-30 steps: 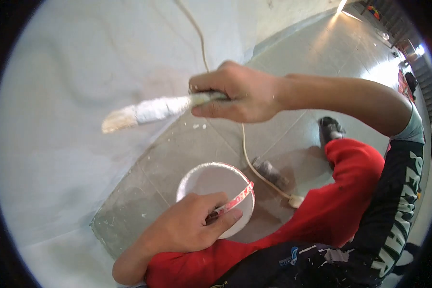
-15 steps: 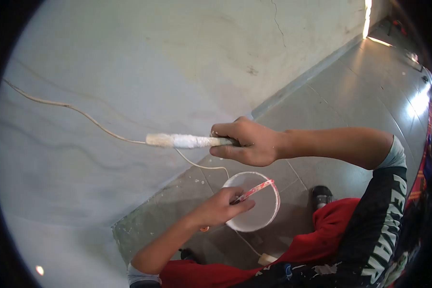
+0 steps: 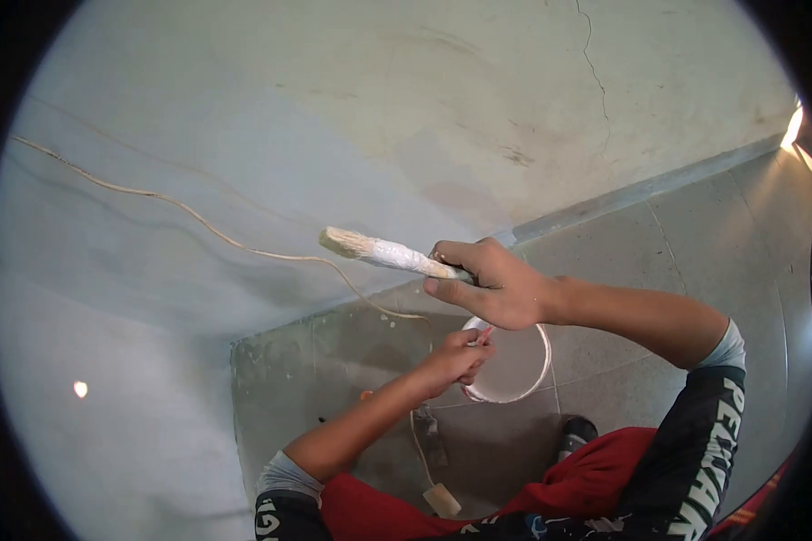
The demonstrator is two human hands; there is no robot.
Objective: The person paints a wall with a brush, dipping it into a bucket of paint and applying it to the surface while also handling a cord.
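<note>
My right hand (image 3: 501, 284) is closed round the handle of a paint brush (image 3: 392, 255), whose bristles point left in front of the wall. White coating covers the middle of the brush. Lower down, my left hand (image 3: 457, 362) is wrapped round the red and white handle (image 3: 485, 335) of a bucket. The white bucket (image 3: 512, 399) hangs or stands below my right hand, which hides part of its far rim; pale liquid seems to fill it. Which of the two, hanging or standing, I cannot tell.
A pale wall (image 3: 271, 171) with a thin crack rises ahead. A cable (image 3: 198, 219) runs along it and down over the grey tiled floor (image 3: 613, 334) to a white block (image 3: 441, 499). My shoe (image 3: 578, 429) shows right of the bucket.
The view has shifted. The brush now tilts, bristles up and left, and stands clear of the cable. My left hand and the bucket are closer beneath my right hand.
</note>
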